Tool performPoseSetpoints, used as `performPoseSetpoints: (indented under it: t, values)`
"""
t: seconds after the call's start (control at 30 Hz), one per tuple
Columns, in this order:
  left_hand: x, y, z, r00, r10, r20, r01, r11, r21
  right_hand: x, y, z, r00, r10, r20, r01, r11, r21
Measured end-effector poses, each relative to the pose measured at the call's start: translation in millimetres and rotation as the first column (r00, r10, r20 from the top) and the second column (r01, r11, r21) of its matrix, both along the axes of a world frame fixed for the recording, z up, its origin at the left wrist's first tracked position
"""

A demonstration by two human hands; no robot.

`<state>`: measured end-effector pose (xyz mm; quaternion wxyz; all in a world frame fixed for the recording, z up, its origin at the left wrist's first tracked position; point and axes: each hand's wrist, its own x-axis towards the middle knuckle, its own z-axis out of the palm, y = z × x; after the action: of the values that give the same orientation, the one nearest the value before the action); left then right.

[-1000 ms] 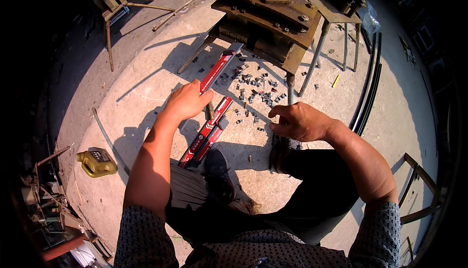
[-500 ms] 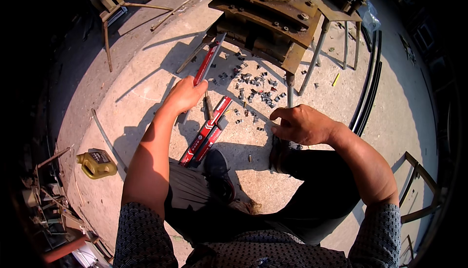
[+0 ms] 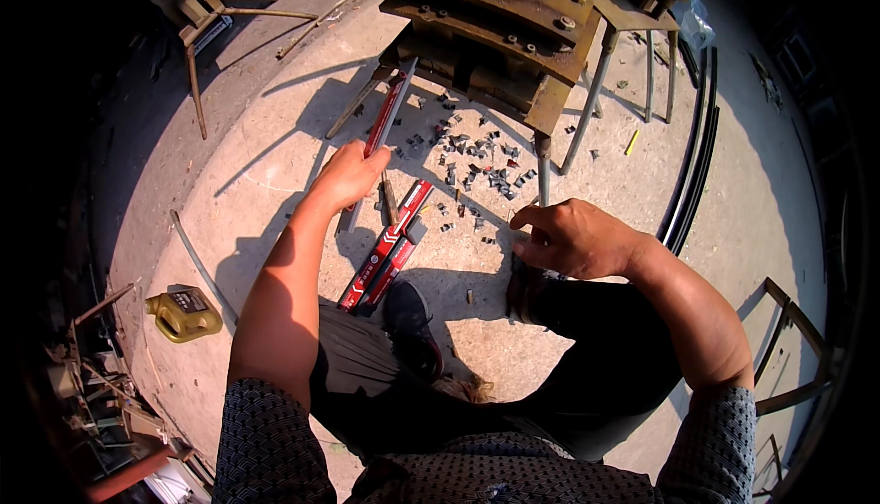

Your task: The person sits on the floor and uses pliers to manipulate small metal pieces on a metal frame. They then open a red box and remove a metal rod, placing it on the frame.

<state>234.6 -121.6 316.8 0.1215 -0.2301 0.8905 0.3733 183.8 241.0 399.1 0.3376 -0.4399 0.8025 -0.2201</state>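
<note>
My left hand point(image 3: 351, 175) is closed around a long, narrow metal profile point(image 3: 391, 112) with a red face and a silver edge. Its far end points up toward the rusty steel press point(image 3: 486, 32). To the right, my right hand point(image 3: 579, 240) hangs over my knee with the fingers curled and the thumb against the index finger; anything pinched there is too small to make out. Between the hands, several red-faced profiles point(image 3: 378, 261) lie together on the floor by my shoe. A rod-like tool with a brownish handle point(image 3: 390, 202) is partly visible beside them.
Many small dark metal offcuts point(image 3: 477, 149) are scattered below the press. An olive jug point(image 3: 183, 312) stands at left. Long black bars point(image 3: 701, 151) and a metal frame point(image 3: 797, 330) lie at right. A second metal stand point(image 3: 632, 11) is behind the press; scrap point(image 3: 119, 394) fills the lower left.
The view has shifted slightly, with the press sitting a little higher and further left. My left hand keeps its hold on the profile; my right hand stays almost in place.
</note>
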Motion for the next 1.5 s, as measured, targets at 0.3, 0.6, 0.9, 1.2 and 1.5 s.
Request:
performPoseSetpoints:
  t: [0.3,0.6,0.9,1.2,1.5]
  values:
    - [-5,-2,-8,0.999,-0.037,0.009,0.037,0.998,-0.060,0,-1,7,1.000,0.016,0.000,-0.016,0.999,0.043]
    - [-5,12,-2,0.998,-0.039,0.046,0.047,0.979,-0.197,-2,3,1,1.000,0.020,-0.004,-0.020,0.999,0.025]
    - [-6,45,9,0.995,0.024,0.099,0.000,0.972,-0.235,-1,0,-1,1.000,0.020,0.014,-0.020,1.000,0.000]
    - [-6,51,5,0.996,0.063,0.067,-0.040,0.954,-0.297,-1,-1,3,1.000,0.029,0.012,-0.029,1.000,0.005]
    - [-6,57,12,0.994,0.059,0.092,-0.027,0.948,-0.316,0,-2,6,0.999,0.019,0.029,-0.020,0.999,0.035]
